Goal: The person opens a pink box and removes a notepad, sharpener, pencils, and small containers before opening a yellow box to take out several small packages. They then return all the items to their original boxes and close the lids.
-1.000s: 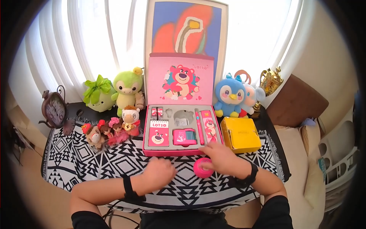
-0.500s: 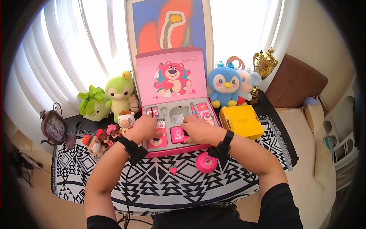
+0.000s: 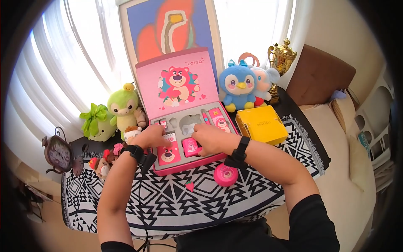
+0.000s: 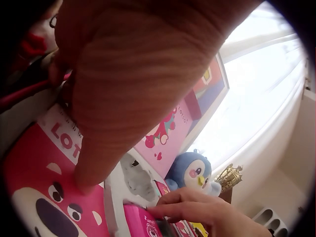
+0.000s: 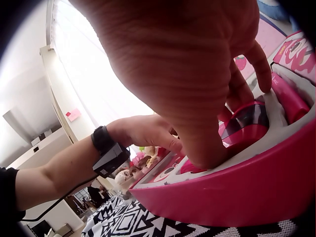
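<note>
The open pink box has a grey insert with several pink items in it. My left hand is over its left part; in the left wrist view the thumb tip rests on the bear notepad, while the fingertips are hidden behind the palm. With thumb and fingers, my right hand grips the pink case with a dark window, which sits in the middle slot. In the right wrist view the thumb of my right hand is at the near side of the case.
A round pink tin and a small strawberry piece lie on the patterned cloth before the box. To the right stands a yellow box; plush toys are on both sides, and a clock is far left.
The view has shifted. Both hands have moved from in front of the box and over the round tin up into the box; the right hand has taken hold of the pink case.
</note>
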Available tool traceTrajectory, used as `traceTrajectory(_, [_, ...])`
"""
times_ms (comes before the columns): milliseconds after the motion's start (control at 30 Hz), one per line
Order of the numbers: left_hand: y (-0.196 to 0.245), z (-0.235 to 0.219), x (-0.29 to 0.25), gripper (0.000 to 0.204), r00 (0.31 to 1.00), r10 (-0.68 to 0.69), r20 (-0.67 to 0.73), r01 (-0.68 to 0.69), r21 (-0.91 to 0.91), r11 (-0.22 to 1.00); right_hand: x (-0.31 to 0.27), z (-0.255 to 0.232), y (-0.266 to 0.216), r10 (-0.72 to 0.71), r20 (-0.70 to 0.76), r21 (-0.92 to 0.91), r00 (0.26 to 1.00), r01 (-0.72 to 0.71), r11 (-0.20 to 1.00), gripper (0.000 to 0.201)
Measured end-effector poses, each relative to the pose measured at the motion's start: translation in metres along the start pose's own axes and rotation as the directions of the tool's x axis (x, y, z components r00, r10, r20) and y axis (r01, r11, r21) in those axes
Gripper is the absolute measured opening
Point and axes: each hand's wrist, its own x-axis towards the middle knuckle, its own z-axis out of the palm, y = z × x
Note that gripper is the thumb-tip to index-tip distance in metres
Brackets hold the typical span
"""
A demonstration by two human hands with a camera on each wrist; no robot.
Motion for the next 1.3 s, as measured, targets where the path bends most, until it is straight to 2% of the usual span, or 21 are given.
traceTrajectory(167, [0.002, -0.009, -0.007, 0.06, 0.999, -0.037, -0.032, 0.034, -0.08, 0.996, 0.0, 0.0, -0.001, 0.01, 0.0, 0.008, 1.0, -0.01, 1.0, 0.043])
traceTrajectory(267, [0.006, -0.018, -0.023, 0.047, 0.992, -0.005, -0.129, -0.022, -0.208, 0.978, -0.001, -0.001, -0.001, 0.019, -0.001, 0.012, 1.0, -0.019, 1.0, 0.043])
traceTrajectory(333, [0.008, -0.024, -0.042, 0.034, 0.952, 0.036, -0.303, -0.176, -0.453, 0.874, -0.002, 0.001, -0.001, 0.008, -0.004, 0.014, 1.0, -0.008, 1.0, 0.045])
traceTrajectory(367, [0.016, -0.027, -0.059, 0.028, 0.943, 0.047, -0.33, -0.226, -0.529, 0.818, -0.001, 0.001, 0.001, 0.005, -0.007, 0.009, 1.0, -0.005, 1.0, 0.046])
traceTrajectory(400, [0.02, -0.027, -0.077, 0.028, 0.946, 0.039, -0.321, -0.215, -0.535, 0.817, 0.0, 0.001, 0.001, 0.004, -0.01, 0.007, 1.0, -0.004, 1.0, 0.047])
traceTrajectory(467, [0.026, -0.017, -0.109, 0.026, 0.971, 0.035, -0.237, -0.189, -0.67, 0.718, 0.0, 0.0, -0.002, 0.027, 0.016, 0.02, 1.0, -0.027, 0.999, 0.045])
traceTrajectory(567, [0.022, 0.024, -0.147, 0.023, 0.985, 0.091, -0.144, -0.168, -0.733, 0.659, 0.001, 0.001, -0.001, 0.06, 0.032, -0.012, 0.998, -0.059, 0.998, 0.048])
traceTrajectory(600, [0.016, 0.044, -0.152, 0.024, 0.999, 0.035, -0.037, -0.051, -0.764, 0.643, 0.001, 0.001, 0.0, 0.045, 0.047, -0.015, 0.998, -0.044, 0.999, 0.047])
traceTrajectory(667, [0.014, 0.08, -0.163, 0.028, 0.994, 0.0, -0.106, -0.06, -0.56, 0.826, 0.003, -0.002, 0.0, 0.023, 0.059, -0.026, 0.998, -0.021, 0.999, 0.047])
traceTrajectory(733, [0.016, 0.105, -0.169, 0.03, 0.977, -0.112, -0.179, -0.005, -0.551, 0.834, 0.004, -0.006, -0.003, 0.034, 0.092, -0.052, 0.995, -0.03, 0.998, 0.048])
traceTrajectory(767, [0.018, 0.108, -0.171, 0.03, 0.977, -0.112, -0.182, -0.007, -0.552, 0.834, 0.004, -0.005, -0.002, 0.034, 0.093, -0.055, 0.995, -0.029, 0.998, 0.048])
traceTrajectory(800, [0.021, 0.11, -0.174, 0.031, 0.907, -0.007, -0.422, -0.111, -0.255, 0.961, 0.004, -0.003, 0.0, 0.021, 0.078, -0.052, 0.997, -0.017, 0.998, 0.049])
traceTrajectory(833, [0.027, 0.109, -0.177, 0.033, 0.786, 0.16, -0.597, -0.139, 0.082, 0.987, 0.004, -0.002, 0.001, 0.007, 0.064, -0.051, 0.998, -0.004, 0.999, 0.05])
traceTrajectory(933, [0.054, 0.093, -0.165, 0.04, 0.774, 0.187, -0.605, -0.235, 0.0, 0.972, 0.002, -0.004, -0.001, -0.015, 0.03, -0.048, 0.999, 0.017, 0.999, 0.053])
traceTrajectory(1000, [0.065, 0.091, -0.145, 0.039, 0.752, 0.237, -0.615, -0.261, 0.052, 0.964, 0.001, -0.005, -0.002, -0.038, 0.016, -0.056, 0.999, 0.039, 0.998, 0.055])
traceTrajectory(1067, [0.071, 0.096, -0.12, 0.038, 0.67, 0.389, -0.632, -0.332, 0.214, 0.919, 0.001, -0.007, -0.002, -0.051, -0.001, -0.072, 0.999, 0.05, 0.996, 0.057])
traceTrajectory(1100, [0.071, 0.1, -0.11, 0.031, 0.658, 0.403, -0.636, -0.321, 0.248, 0.914, -0.001, -0.007, -0.002, -0.06, -0.039, -0.042, 0.997, 0.058, 0.997, 0.059])
traceTrajectory(1133, [0.071, 0.102, -0.105, 0.031, 0.654, 0.405, -0.639, -0.324, 0.247, 0.913, -0.004, -0.01, -0.002, -0.066, -0.076, -0.01, 0.995, 0.066, 0.998, 0.061])
traceTrajectory(1200, [0.073, 0.105, -0.099, 0.028, 0.829, 0.241, -0.504, -0.232, 0.082, 0.969, -0.007, -0.017, -0.001, -0.041, -0.092, 0.034, 0.995, 0.044, 0.998, 0.062])
traceTrajectory(1267, [0.073, 0.104, -0.098, 0.026, 0.813, 0.266, -0.519, -0.247, 0.107, 0.963, -0.012, -0.028, -0.001, -0.013, -0.112, 0.09, 0.994, 0.023, 0.996, 0.064])
traceTrajectory(1300, [0.074, 0.103, -0.099, 0.025, 0.83, 0.252, -0.497, -0.226, 0.114, 0.967, -0.017, -0.034, 0.002, -0.022, -0.196, 0.1, 0.98, 0.043, 0.994, 0.063])
